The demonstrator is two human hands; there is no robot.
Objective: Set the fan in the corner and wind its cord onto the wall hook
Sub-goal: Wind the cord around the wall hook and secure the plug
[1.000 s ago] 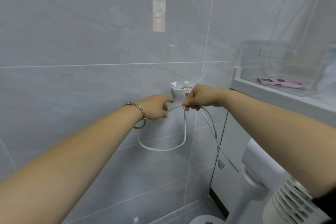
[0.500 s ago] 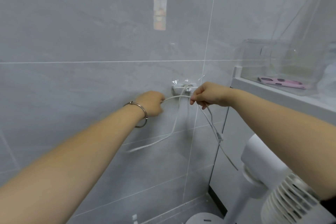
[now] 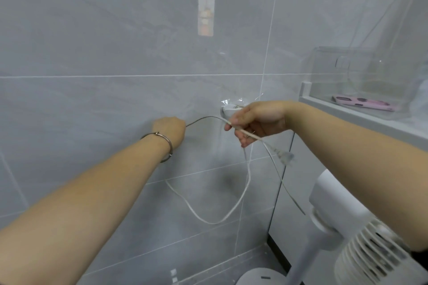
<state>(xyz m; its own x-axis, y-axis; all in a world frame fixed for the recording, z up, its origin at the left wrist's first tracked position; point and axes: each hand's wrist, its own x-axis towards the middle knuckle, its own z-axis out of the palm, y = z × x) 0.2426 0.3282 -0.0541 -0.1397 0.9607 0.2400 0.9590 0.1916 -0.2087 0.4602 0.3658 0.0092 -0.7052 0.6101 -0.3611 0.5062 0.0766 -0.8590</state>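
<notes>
Head view shows your left hand (image 3: 170, 131) fisted round the thin white cord (image 3: 213, 223) against the glossy grey tiled wall (image 3: 92, 41), while your right hand (image 3: 257, 122) pinches the same cord just in front of the small white plastic hook (image 3: 228, 111); each grip holds cord. A slack loop hangs below, and the flat plug (image 3: 286, 157) dangles to its right. Your white, slat-grilled fan (image 3: 370, 259) stands near right, close to the wall.

A pink item (image 3: 363, 106), perhaps a phone, lies inside a clear box (image 3: 328, 76).
</notes>
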